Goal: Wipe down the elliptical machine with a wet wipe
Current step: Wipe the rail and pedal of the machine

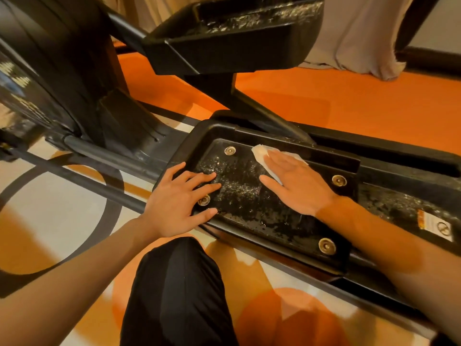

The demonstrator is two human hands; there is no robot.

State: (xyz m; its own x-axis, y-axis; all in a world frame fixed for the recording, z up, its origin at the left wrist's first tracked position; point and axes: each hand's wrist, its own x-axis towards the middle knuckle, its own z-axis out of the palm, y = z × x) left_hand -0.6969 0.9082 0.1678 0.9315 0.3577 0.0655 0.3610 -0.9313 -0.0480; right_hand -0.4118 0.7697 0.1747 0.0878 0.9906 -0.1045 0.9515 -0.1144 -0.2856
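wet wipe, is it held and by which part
Not gripped: right hand presses flat on the near end of the wet wipe; left hand rests on the pedal.

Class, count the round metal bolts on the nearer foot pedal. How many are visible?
4: far-left bolt beside the wipe; far-right bolt beside the right hand; near-left bolt between the left hand thumb and forefinger; near-right bolt alone. Hands may hide others.

Glossy black plastic pedal (249, 196), shiny metal bolts (326, 245), white paper-like wipe (264, 156).
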